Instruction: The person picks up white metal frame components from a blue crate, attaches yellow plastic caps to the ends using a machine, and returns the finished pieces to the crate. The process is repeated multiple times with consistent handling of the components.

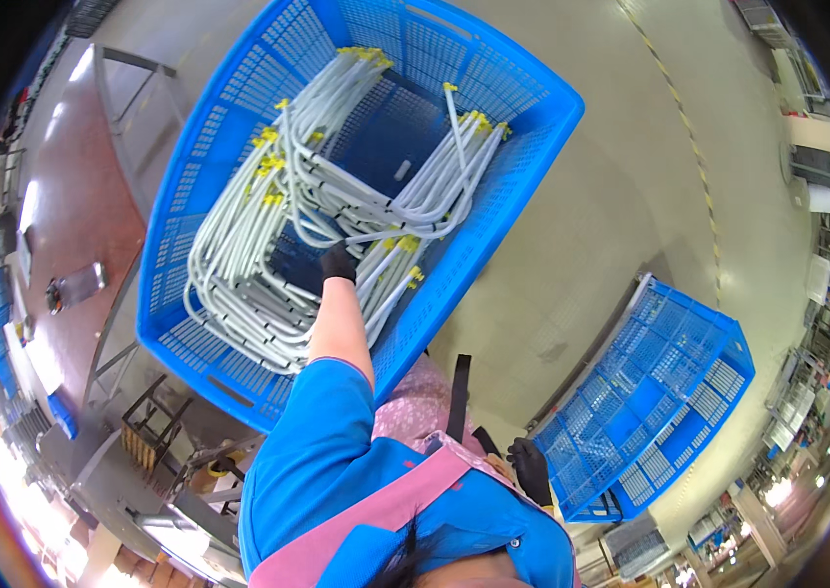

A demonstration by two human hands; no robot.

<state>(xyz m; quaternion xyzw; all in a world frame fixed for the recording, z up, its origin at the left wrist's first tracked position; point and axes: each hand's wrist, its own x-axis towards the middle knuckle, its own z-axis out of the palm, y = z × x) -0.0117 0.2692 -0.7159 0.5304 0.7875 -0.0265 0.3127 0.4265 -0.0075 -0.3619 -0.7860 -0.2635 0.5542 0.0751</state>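
A large blue plastic basket (479, 265) holds several bundles of U-bent white tubes (239, 284) with yellow end pieces and small black bands. My left hand (339, 265), in a black glove, reaches down into it. The fingers close at the bend of a white tube (390, 235) that lies over the other bundles; the glove partly hides the grip. Out to the right, my right hand (531, 472) is also gloved in black. It hangs low beside another blue basket, fingers loosely apart, with nothing seen in it.
The second blue basket (631, 392), with slatted sides, stands at the lower right. A reddish-brown table (77, 216) with metal legs is at the left, bearing a small clear packet (80, 284). A yellow-black line (694, 147) runs along the floor. Crowded shelves line the right edge.
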